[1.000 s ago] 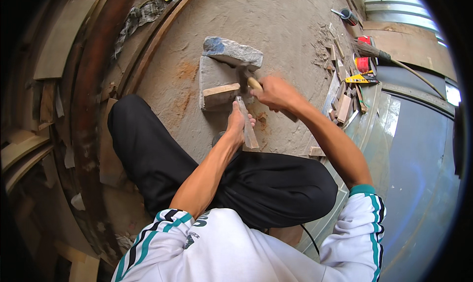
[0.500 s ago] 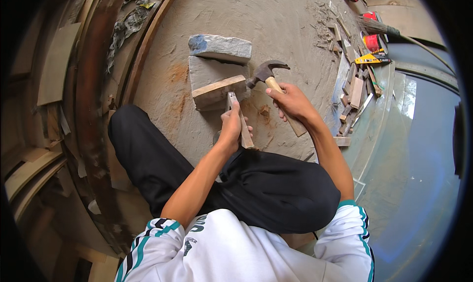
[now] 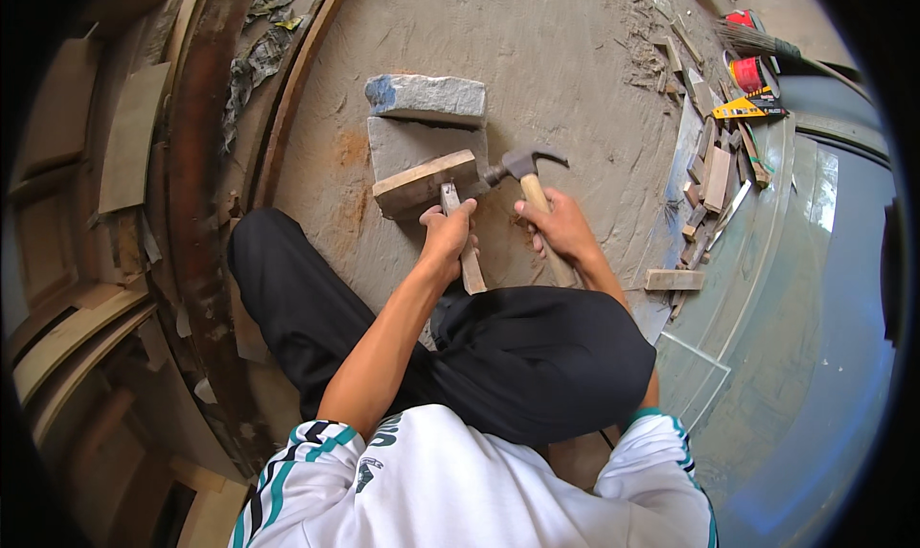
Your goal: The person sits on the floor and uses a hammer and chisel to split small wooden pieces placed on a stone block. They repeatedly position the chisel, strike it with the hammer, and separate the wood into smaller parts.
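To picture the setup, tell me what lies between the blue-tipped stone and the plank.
In the head view, a grey slab shows between stone and plank.

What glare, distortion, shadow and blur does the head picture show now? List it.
Head view: a pale reflection brightens the glassy sheet at right, blue-streaked lower down; head view: the brown beam at left bows toward the black rim; head view: shadow darkens the gap below the blue-marked stone; head view: the hammer looks fairly sharp.
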Demonstrator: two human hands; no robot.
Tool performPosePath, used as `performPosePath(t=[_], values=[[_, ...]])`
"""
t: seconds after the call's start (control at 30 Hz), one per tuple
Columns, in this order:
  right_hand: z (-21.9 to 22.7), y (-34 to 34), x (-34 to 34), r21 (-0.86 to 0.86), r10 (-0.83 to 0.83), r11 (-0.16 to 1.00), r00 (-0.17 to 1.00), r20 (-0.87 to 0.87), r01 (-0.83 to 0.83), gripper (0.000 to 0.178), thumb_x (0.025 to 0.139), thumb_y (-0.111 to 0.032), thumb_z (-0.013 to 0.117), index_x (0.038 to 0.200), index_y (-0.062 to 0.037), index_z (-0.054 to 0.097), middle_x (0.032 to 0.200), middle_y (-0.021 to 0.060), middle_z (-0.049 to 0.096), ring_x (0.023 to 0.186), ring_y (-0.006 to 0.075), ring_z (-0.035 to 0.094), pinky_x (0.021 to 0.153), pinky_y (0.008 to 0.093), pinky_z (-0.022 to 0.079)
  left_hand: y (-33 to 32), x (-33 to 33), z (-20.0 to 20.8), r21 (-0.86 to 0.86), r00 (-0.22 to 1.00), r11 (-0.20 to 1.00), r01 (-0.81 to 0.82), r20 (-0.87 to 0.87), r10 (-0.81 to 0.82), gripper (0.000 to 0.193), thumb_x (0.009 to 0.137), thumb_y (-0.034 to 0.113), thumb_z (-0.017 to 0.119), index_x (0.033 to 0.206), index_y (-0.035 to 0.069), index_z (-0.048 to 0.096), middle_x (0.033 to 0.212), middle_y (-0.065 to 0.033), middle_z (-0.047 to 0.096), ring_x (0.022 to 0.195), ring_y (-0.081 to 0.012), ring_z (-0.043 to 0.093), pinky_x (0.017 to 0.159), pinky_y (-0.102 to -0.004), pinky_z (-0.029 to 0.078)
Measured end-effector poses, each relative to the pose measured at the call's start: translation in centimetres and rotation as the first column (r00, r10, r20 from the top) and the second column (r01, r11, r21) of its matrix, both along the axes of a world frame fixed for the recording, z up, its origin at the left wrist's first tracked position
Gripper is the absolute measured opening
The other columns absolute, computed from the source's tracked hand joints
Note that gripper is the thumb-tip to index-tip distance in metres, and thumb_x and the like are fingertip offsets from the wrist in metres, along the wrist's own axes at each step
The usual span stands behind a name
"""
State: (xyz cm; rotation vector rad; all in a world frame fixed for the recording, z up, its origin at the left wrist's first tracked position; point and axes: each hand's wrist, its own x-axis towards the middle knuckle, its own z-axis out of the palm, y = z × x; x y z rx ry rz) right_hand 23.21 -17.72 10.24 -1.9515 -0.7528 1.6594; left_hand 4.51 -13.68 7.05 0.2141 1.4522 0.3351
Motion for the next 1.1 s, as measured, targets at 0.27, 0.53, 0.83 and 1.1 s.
performPosePath(t=[0.27,0.53,0.83,1.1], values=[[-1.4,-7.5,-0.3,-0.057,-0.25,0.968,0.96,-0.126,0.244,0.028,0.094,-0.026,0.071,0.1,-0.0027,0.057,0.07,0.0019,0.055,0.048,0.0112,0.055,0.041,0.0294,0.045,0.5,-0.4,-0.6,0.084,0.994,0.991,0.107,0.005,-0.108,0.022,0.092,0.012,0.065,0.097,0.005,0.045,0.077,-0.0044,0.049,0.054,-0.0123,0.049,0.045,-0.0301,0.045],[2.0,-9.2,-1.8,0.055,-0.329,0.94,0.939,-0.1,0.335,0.03,0.098,-0.025,0.068,0.114,-0.0032,0.056,0.071,0.0,0.054,0.049,0.009,0.055,0.042,0.0252,0.046,0.8,-5.1,1.1,0.244,0.908,0.897,0.367,0.113,-0.403,0.048,0.09,0.011,0.066,0.127,0.003,0.038,0.085,-0.0068,0.054,0.055,-0.0118,0.051,0.046,-0.0289,0.047],[5.7,-6.0,-6.0,0.241,-0.226,0.934,0.958,-0.174,0.264,0.038,0.099,-0.021,0.066,0.124,0.002,0.051,0.073,0.0013,0.055,0.048,0.0073,0.053,0.042,0.0238,0.045,0.5,-12.0,3.8,0.487,0.549,0.452,0.748,-0.07,-0.833,0.06,0.094,0.021,0.065,0.148,0.018,0.04,0.091,-0.0075,0.06,0.069,-0.0135,0.057,0.063,-0.0328,0.049],[5.3,-4.4,-8.7,0.242,-0.23,0.935,0.963,-0.142,0.259,0.034,0.099,-0.024,0.065,0.116,0.0019,0.052,0.07,0.0012,0.054,0.046,0.0059,0.051,0.04,0.0231,0.042,4.1,-13.2,3.2,0.476,0.308,0.041,0.878,-0.499,-0.81,0.058,0.096,0.04,0.067,0.145,0.014,0.051,0.102,-0.016,0.07,0.09,-0.0244,0.065,0.082,-0.0375,0.051]])
